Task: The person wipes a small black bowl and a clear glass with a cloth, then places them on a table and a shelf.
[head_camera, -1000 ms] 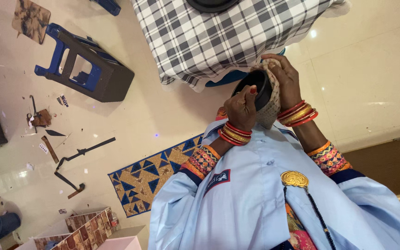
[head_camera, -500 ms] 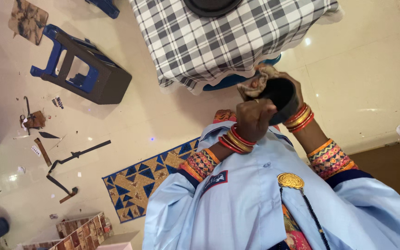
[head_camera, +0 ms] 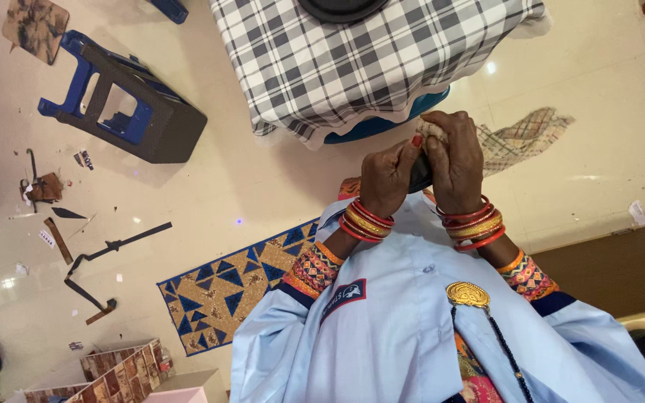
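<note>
- Both hands are raised close together in front of the chest, just off the near edge of the table (head_camera: 382,67) with its checked cloth
- The left hand (head_camera: 386,175) is curled, fingers closed on the rim of a small dark bowl (head_camera: 419,177), which is pinched between the two palms and mostly hidden
- The right hand (head_camera: 458,160) is closed over the bowl's far side, pressing a beige cloth (head_camera: 433,129) against its top
- A thin checked rag (head_camera: 522,134) shows past the right hand; I cannot tell whether it lies on the floor (head_camera: 263,186) or hangs from the hand
- Judged from the grip, the step in hand is rubbing the bowl with the cloth
- Going on calls for the left hand to steady and turn the bowl while the right keeps the cloth pressed flat
</note>
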